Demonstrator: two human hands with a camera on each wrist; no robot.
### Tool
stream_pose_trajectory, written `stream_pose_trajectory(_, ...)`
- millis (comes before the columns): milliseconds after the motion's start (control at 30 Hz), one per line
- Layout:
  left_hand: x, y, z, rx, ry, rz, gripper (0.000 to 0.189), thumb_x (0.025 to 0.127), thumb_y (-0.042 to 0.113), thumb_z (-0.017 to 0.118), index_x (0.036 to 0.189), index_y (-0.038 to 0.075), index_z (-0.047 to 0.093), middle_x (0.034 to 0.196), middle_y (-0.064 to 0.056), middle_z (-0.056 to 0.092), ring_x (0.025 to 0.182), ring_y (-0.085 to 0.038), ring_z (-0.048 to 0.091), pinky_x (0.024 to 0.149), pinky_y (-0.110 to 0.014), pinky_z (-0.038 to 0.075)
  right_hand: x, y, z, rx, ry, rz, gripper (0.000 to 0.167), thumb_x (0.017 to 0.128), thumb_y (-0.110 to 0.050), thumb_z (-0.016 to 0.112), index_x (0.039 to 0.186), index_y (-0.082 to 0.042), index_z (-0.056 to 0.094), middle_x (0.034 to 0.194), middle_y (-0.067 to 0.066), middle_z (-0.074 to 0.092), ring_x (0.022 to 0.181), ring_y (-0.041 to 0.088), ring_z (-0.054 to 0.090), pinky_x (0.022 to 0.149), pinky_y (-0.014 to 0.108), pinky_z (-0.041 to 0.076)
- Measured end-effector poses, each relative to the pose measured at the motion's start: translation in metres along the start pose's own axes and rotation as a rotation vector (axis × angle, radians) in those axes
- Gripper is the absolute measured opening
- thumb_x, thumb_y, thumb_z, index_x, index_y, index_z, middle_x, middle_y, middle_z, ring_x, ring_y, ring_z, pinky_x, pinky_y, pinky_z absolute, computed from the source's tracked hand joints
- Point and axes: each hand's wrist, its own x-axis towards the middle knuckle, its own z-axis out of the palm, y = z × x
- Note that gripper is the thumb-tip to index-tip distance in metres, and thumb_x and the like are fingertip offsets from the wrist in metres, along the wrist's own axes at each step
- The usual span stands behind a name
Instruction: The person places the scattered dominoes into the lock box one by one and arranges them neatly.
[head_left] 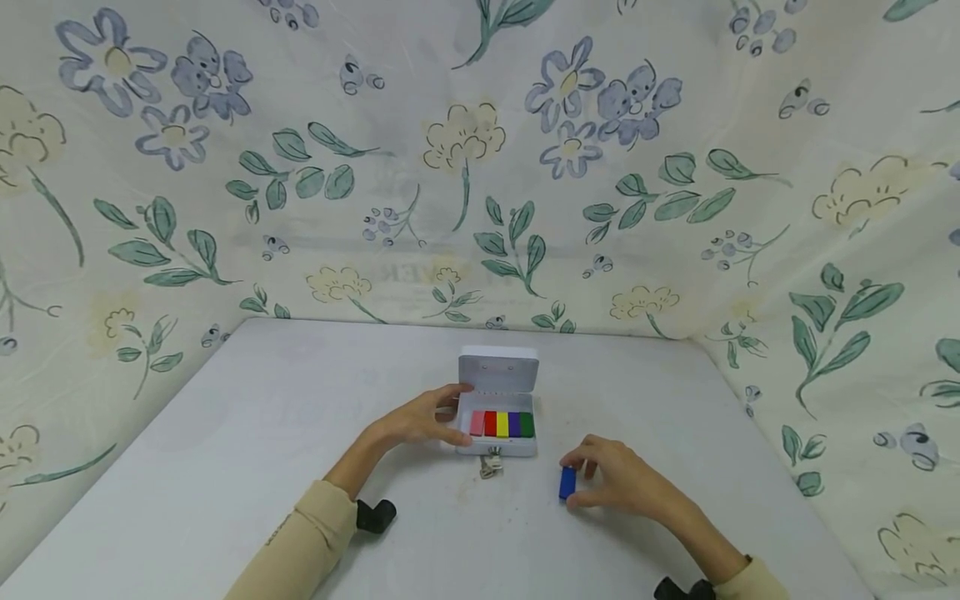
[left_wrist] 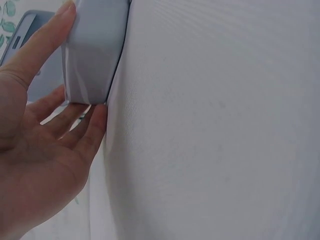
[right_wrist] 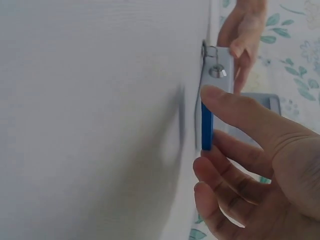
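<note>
A small white metal cash box stands on the table with its lid raised. Inside lie a pink block, a red block, a yellow block, and purple and green ones, side by side. My left hand grips the box's left end, thumb at the front corner and fingers round the side, as the left wrist view confirms. To the right of the box, my right hand pinches a thin blue block between thumb and index finger. In the right wrist view, the block is held upright, just off the tabletop.
Keys hang from the lock on the box's front. The white tabletop runs back to a flower-patterned cloth hanging behind and at the sides. Black straps with mounts sit at both wrists.
</note>
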Motion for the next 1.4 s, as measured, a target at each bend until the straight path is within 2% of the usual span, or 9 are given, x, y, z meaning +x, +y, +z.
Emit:
stream_pose_trajectory(133, 0.000, 0.001, 0.000, -0.002, -0.002, 0.001, 0.090, 0.077, 0.027, 0.083, 0.152, 0.021, 0.033, 0.156, -0.015, 0.035, 0.141, -0.038, 0.040, 0.112, -0.052, 0.037, 0.004, -0.001, -0.003, -0.003, 0.012, -0.010, 0.045, 0.077, -0.031, 0.083, 0.114, -0.009, 0.070, 0.098, -0.005, 0.063, 0.088, 0.013, 0.061, 0.072, 0.024, 0.053)
stream_pose_trajectory(367, -0.001, 0.001, -0.001, -0.001, -0.013, 0.016, 0.091, 0.077, 0.027, 0.083, 0.152, 0.019, 0.032, 0.157, -0.015, 0.035, 0.142, -0.038, 0.038, 0.113, -0.051, 0.036, 0.013, -0.009, -0.009, 0.057, 0.021, -0.021, 0.044, 0.077, -0.028, 0.083, 0.115, -0.008, 0.070, 0.099, -0.003, 0.064, 0.090, 0.019, 0.061, 0.073, 0.026, 0.055)
stream_pose_trajectory(600, -0.002, 0.000, -0.002, -0.013, -0.026, 0.030, 0.091, 0.078, 0.026, 0.083, 0.152, 0.016, 0.032, 0.157, -0.015, 0.034, 0.143, -0.038, 0.036, 0.115, -0.051, 0.035, 0.024, -0.021, -0.016, 0.047, 0.029, -0.020, 0.044, 0.078, -0.025, 0.083, 0.116, -0.008, 0.071, 0.099, -0.001, 0.064, 0.093, 0.024, 0.062, 0.073, 0.031, 0.057)
stream_pose_trajectory(767, -0.001, 0.000, -0.002, -0.020, -0.028, 0.027, 0.091, 0.078, 0.025, 0.083, 0.152, 0.016, 0.032, 0.157, -0.016, 0.034, 0.143, -0.038, 0.036, 0.114, -0.051, 0.035, 0.030, -0.023, -0.019, 0.055, 0.036, -0.063, 0.043, 0.078, -0.025, 0.083, 0.116, -0.009, 0.071, 0.098, 0.000, 0.064, 0.091, 0.021, 0.062, 0.070, 0.028, 0.055)
stream_pose_trajectory(967, -0.002, 0.000, -0.001, -0.032, -0.027, 0.021, 0.091, 0.078, 0.025, 0.083, 0.152, 0.017, 0.032, 0.157, -0.016, 0.034, 0.143, -0.039, 0.036, 0.114, -0.051, 0.035, 0.038, -0.027, -0.022, 0.090, 0.035, -0.099, 0.042, 0.079, -0.027, 0.082, 0.116, -0.010, 0.071, 0.099, 0.002, 0.065, 0.091, 0.022, 0.062, 0.071, 0.033, 0.058)
stream_pose_trajectory(1100, -0.001, 0.000, -0.001, -0.031, -0.025, 0.014, 0.091, 0.078, 0.026, 0.083, 0.152, 0.018, 0.032, 0.157, -0.016, 0.033, 0.142, -0.039, 0.037, 0.114, -0.051, 0.035, 0.043, -0.031, -0.023, 0.083, 0.034, -0.103, 0.041, 0.080, -0.028, 0.082, 0.116, -0.010, 0.071, 0.100, 0.003, 0.065, 0.091, 0.024, 0.062, 0.072, 0.034, 0.058)
stream_pose_trajectory(1333, 0.000, 0.000, -0.001, -0.021, -0.016, 0.005, 0.091, 0.078, 0.026, 0.083, 0.152, 0.020, 0.032, 0.158, -0.015, 0.033, 0.142, -0.039, 0.038, 0.113, -0.051, 0.036, 0.052, -0.038, -0.024, 0.066, 0.046, -0.095, 0.044, 0.080, -0.030, 0.081, 0.119, -0.011, 0.071, 0.102, 0.003, 0.064, 0.092, 0.019, 0.062, 0.075, 0.037, 0.059)
stream_pose_trajectory(1400, 0.000, 0.001, 0.000, -0.014, -0.012, 0.000, 0.091, 0.078, 0.027, 0.083, 0.152, 0.021, 0.032, 0.158, -0.015, 0.033, 0.142, -0.039, 0.038, 0.113, -0.051, 0.037, 0.055, -0.039, -0.024, 0.069, 0.049, -0.100, 0.045, 0.080, -0.029, 0.081, 0.120, -0.011, 0.071, 0.101, 0.003, 0.063, 0.092, 0.019, 0.062, 0.074, 0.032, 0.058)
